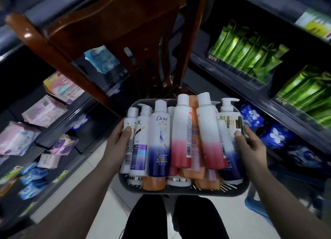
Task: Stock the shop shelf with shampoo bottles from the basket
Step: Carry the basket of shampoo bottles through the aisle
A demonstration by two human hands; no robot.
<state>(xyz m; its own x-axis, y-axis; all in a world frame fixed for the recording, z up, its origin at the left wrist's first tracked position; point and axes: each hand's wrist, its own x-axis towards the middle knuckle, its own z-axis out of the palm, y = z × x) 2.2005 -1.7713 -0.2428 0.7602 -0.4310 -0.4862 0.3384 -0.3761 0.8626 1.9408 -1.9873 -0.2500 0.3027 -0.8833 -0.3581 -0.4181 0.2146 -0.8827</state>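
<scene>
Shampoo bottles [160, 145] lie packed in a grey basket [179, 190] between the two grips, left grip [116, 143] and right grip [250, 146] each clamped on a side rim, thumbs pressing the outermost bottles

Shop, toiletries aisle. Dark tiered left shelving [59, 125] and right shelving [232, 79] flank a narrow strip of pale tiled floor [232, 213]. Stock sits in multiples: green pouches [247, 54] lined up in clear divider trays [258, 81] on the right, blue flower-print packs [275, 136] below them, pink packs [44, 111] and more blue packs [32, 177] on the left. Label strips [60, 176] on the shelf edges. Basket [179, 190] carries branded shampoo bottles [160, 140], barcodes visible, several duplicates. Odd item: a wooden chair [107, 23] in the aisle.
</scene>
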